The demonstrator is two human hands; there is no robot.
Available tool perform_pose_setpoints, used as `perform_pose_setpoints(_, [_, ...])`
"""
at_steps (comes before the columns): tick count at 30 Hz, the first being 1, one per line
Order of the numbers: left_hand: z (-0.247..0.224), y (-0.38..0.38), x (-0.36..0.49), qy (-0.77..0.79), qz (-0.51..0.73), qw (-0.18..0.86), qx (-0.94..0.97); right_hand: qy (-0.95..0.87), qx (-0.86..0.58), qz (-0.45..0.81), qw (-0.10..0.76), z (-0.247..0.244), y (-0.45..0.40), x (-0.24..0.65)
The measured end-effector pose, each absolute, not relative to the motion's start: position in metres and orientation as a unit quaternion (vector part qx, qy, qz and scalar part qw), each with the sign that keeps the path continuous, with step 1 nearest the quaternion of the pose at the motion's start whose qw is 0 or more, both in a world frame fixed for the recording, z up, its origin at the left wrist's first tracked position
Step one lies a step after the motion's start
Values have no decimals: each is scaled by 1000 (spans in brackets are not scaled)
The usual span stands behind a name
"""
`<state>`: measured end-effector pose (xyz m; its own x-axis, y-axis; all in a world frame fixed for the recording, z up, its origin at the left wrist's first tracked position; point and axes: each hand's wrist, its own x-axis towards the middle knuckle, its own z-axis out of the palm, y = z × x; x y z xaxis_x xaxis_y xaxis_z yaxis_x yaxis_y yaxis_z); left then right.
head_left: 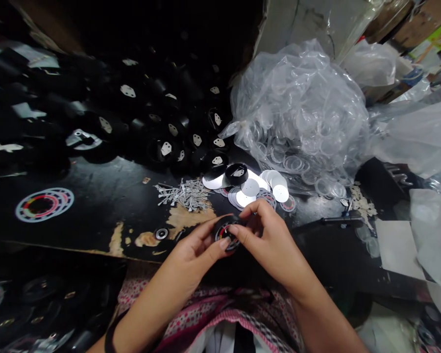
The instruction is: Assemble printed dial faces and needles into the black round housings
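A small round black gauge [223, 229], its printed dial facing up, is held over the front of the dark workbench. My left hand [200, 247] grips its left side, the thumb on the dial's lower edge. With its thumb pressed on the dial face and its fingers curled behind, my right hand [266, 235] holds the other side. Just beyond lie a pile of thin pale metal pins or pointers [185, 194], white discs [250, 187] and printed dial rings. A black gauge case [236, 173] sits behind the discs.
Many black gauge cases [165, 147] crowd the back left. A transparent plastic bag [301, 108] full of round lenses stands at the back right. Printed dials [44, 204] lie far left, a small metal ring [161, 234] near the front edge, and a black screwdriver-like tool [334, 220] at right.
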<state>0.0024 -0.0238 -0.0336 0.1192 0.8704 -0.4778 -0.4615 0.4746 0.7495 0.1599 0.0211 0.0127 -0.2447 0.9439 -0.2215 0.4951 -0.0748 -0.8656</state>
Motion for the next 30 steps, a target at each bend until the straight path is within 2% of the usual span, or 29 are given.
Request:
perform_pose_setpoints(6, [-42, -43, -22, 544, 476, 645, 250, -702, -472, 497, 195, 12, 23, 149])
perform_pose_setpoints(8, [-44, -47, -33, 567, 498, 613, 234, -768, -466, 412, 150, 9, 32, 137])
perform_pose_setpoints(12, [-39, -47, -42, 569, 557, 582, 164, -854, -494, 159, 27, 1, 49, 106])
perform_pose_setpoints(16, [-28, -41, -36, 529, 598, 595, 93, -868, -486, 96, -10, -4, 55, 89])
perform_pose_setpoints(19, [-24, -37, -32, 485, 602, 634, 29, -861, -488, 141, 21, -3, 54, 92])
perform_pose_setpoints(23, [-22, -29, -30, 424, 572, 698, -73, -811, -490, 286, 144, 0, 46, 107])
perform_pose_setpoints(26, [-19, -24, -27, 405, 575, 708, -65, -789, -475, 323, 217, 2, 38, 120])
perform_pose_setpoints(30, [-18, -24, -19, 428, 594, 681, 6, -778, -484, 330, 226, 6, 30, 131])
